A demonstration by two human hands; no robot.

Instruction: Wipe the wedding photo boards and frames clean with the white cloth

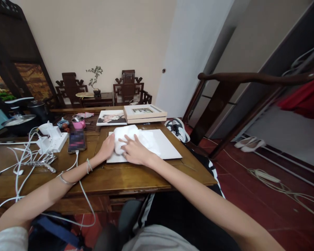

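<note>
A soft white folded cloth point(131, 130) lies on a flat white panel point(170, 148) with a dark lower edge, on the wooden table. My right hand point(134, 150) rests on top of the cloth, its fingers spread and pressing flat. Against the cloth's left side is my left hand point(107, 146), fingers stretched out along it; their tips are partly hidden. Thin white layers of the same material reach out to the right beneath my right hand.
Behind the panel are a photo book point(111, 118) and a cream box point(146, 113). To the left lie a phone point(77, 141) on a white cable, a pink mug point(79, 122), a power strip point(56, 139) and tangled cords. A wooden chair point(222, 101) stands at the right.
</note>
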